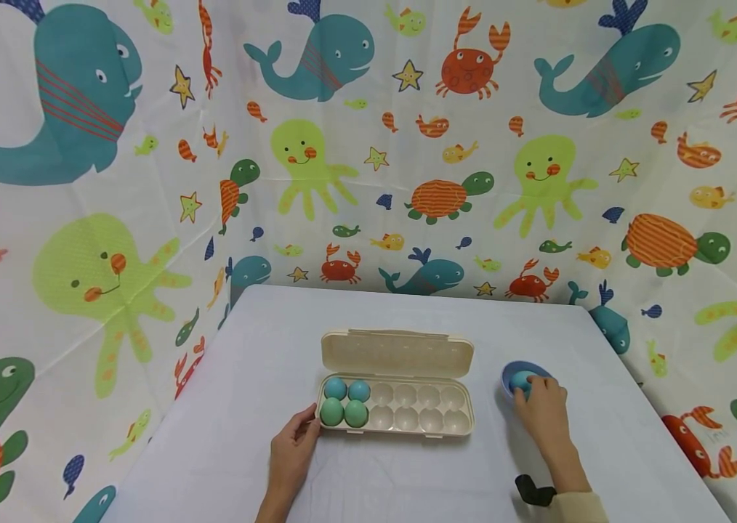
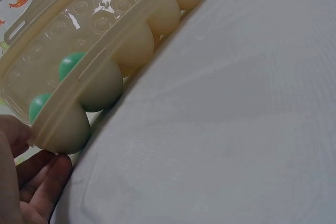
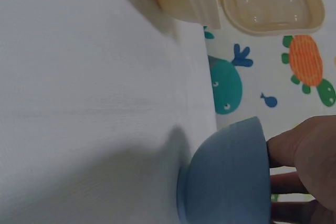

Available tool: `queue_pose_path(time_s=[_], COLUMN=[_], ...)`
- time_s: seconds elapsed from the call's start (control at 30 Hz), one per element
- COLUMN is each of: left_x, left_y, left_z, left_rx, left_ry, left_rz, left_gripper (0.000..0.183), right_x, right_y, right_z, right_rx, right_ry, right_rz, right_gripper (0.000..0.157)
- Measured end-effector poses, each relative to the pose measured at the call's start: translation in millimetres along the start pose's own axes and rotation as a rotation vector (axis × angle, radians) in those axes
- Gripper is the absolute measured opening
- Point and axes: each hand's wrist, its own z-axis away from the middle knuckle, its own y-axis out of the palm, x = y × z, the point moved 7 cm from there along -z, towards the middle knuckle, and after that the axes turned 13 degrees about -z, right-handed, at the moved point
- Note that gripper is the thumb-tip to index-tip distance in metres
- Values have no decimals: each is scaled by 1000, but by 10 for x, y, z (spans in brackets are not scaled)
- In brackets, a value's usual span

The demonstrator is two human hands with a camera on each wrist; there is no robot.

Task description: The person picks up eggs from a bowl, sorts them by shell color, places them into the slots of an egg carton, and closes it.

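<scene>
An egg carton (image 1: 430, 434) in pale cream plastic lies on the table, its lid tipped back. Two blue eggs (image 1: 335, 388) and two green eggs (image 1: 331, 412) fill the cups at its left end; the other cups hold nothing. My left hand (image 1: 293, 444) grips that end, thumb at the rim and fingers beneath in the left wrist view. To the right, my right hand (image 1: 546, 415) reaches over a blue bowl (image 3: 226, 177) and pinches a blue egg (image 1: 522, 380) inside it. The bowl's wall hides the fingertips in the right wrist view.
A white cloth covers the table (image 1: 277, 327). Sea-animal printed curtains (image 1: 401, 240) stand behind it and along both sides. Near my right wrist is a black strap-like piece (image 1: 534, 492).
</scene>
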Motion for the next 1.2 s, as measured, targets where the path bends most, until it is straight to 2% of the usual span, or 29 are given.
queue_pose_path(time_s=[0.2, 0.47, 0.67, 0.87, 1.2], left_x=[22, -13, 25, 44, 9], left_y=[1, -5, -3, -7, -34], left_z=[-5, 12, 3, 1, 10], left_rx=[-1, -11, -10, -8, -14], left_ry=[-5, -15, -7, -2, 16], left_rz=[-5, -8, 1, 12, 7], left_gripper=[31, 31, 32, 31, 31], right_x=[-21, -20, -28, -24, -49], right_y=[13, -8, 5, 15, 46], right_z=[-89, -181, -219, -231, -260], right_rx=[117, 176, 223, 242, 224], right_ry=[88, 67, 94, 127, 137], right_rz=[55, 74, 70, 70, 53], right_gripper=[47, 48, 57, 64, 67])
